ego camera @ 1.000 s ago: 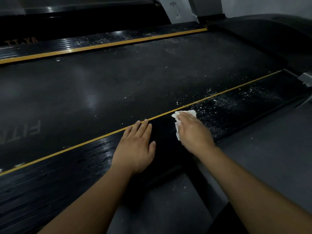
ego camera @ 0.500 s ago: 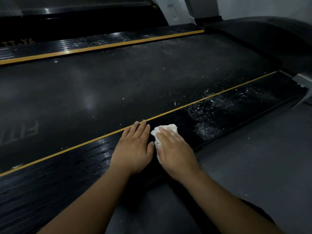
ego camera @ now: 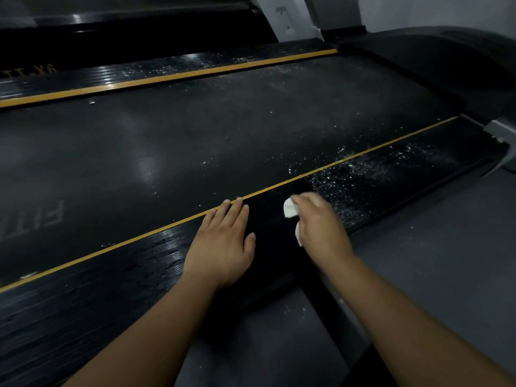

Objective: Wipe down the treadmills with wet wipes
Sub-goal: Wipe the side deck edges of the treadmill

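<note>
The treadmill's black belt fills the middle of the view, edged by yellow lines. My left hand rests flat, fingers straight, on the ribbed black near side rail. Just to its right my right hand, blurred by motion, holds a bunched white wet wipe against the same rail. The wipe shows at the fingertips and by the thumb; the rest is hidden under the palm. White dust specks cover the rail right of the wipe.
The far side rail also carries white specks. A grey upright post stands at the back, and the dark motor cover rises at the right. Grey floor lies at the near right, with a few crumbs.
My right hand slid the wipe left along the rail until it was next to my left hand, then moved back right toward the dusty patch. My left hand stayed put.
</note>
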A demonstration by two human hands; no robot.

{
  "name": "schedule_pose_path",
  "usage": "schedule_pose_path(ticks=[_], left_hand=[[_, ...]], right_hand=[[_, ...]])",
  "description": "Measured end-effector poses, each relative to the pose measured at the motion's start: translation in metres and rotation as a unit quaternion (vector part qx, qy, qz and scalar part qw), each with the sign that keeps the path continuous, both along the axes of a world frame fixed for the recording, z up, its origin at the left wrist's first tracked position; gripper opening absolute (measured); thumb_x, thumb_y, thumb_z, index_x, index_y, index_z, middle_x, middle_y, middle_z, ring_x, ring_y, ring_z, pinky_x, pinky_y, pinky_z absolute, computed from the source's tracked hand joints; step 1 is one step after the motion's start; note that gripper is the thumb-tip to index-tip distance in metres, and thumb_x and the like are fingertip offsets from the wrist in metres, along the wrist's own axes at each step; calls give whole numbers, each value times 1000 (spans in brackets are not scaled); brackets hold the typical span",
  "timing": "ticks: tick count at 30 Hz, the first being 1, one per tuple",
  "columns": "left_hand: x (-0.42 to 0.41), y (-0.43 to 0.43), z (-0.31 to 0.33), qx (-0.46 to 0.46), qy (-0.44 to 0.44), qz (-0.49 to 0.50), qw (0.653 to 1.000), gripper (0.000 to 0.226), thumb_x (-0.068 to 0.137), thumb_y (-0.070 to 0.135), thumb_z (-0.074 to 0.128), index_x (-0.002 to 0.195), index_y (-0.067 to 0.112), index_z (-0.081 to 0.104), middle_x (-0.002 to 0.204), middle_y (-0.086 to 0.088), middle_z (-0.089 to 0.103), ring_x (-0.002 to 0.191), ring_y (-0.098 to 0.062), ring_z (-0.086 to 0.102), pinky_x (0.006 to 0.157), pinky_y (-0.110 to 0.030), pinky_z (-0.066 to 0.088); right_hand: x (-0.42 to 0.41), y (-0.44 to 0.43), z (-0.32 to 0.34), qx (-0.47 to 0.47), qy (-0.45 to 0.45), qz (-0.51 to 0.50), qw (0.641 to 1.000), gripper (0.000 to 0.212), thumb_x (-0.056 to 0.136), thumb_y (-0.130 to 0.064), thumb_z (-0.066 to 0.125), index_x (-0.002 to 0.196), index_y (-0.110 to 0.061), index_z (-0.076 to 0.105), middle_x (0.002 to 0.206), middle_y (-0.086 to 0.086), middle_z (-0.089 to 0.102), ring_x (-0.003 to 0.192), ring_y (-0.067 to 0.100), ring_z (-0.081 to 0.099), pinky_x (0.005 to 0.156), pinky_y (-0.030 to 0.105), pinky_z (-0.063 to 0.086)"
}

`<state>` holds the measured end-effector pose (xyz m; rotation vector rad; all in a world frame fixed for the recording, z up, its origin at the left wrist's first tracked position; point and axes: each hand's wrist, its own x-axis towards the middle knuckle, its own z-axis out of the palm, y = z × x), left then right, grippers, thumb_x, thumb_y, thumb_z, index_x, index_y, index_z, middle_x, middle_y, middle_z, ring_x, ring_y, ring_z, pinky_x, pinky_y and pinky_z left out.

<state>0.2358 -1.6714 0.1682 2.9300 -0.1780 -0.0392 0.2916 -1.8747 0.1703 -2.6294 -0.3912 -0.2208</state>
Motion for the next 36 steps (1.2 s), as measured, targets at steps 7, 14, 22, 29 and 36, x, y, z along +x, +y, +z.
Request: schedule_pose_path(ticks=[7, 14, 22, 29, 36], left_hand=[[1, 0, -1, 2, 0, 3, 1000, 82, 89, 54, 1, 162, 20, 14, 170, 3, 3, 156, -15, -2, 125, -34, -2], [0, 0, -1, 3, 2, 4, 1000, 78, 92, 53, 7, 162, 19, 16, 170, 2, 5, 156, -16, 1, 126, -35, 1], [1, -1, 0, 7, 1, 2, 1000, 82, 89, 53, 1, 162, 18, 18, 170, 1, 8, 156, -17, 3, 125, -34, 1], [2, -1, -3, 6, -4, 0, 1000, 84, 89, 54, -1, 162, 18, 19, 170, 1, 8, 156, -18, 3, 126, -36, 2], [0, -1, 0, -8, -7, 0, 1000, 84, 89, 53, -4, 162, 18, 17, 170, 2, 7, 157, -16, 1, 124, -32, -2]], right_hand=[[-24, 21, -11, -83, -42, 9, 996, 39, 80, -1, 60, 117, -8, 70, 148, 23, 47, 139, 41, 43, 106, 53, 45], [-26, 18, -13, -154, -22, 23, 988, 38, 83, -11, 71, 120, -3, 64, 130, 20, 60, 118, 38, 59, 89, 45, 57], [-15, 41, -3, -126, 46, 27, 991, 69, 100, -50, 26, 150, -4, 39, 160, 21, 32, 149, 34, 27, 121, 44, 22], [3, 2, -4, -145, 48, 10, 988, 64, 102, -46, 27, 153, -8, 36, 163, 15, 28, 151, 31, 24, 122, 43, 21], [-37, 15, -6, -142, 13, 139, 980, 62, 96, -41, 32, 144, -7, 52, 153, 13, 47, 143, 27, 42, 116, 41, 33]])
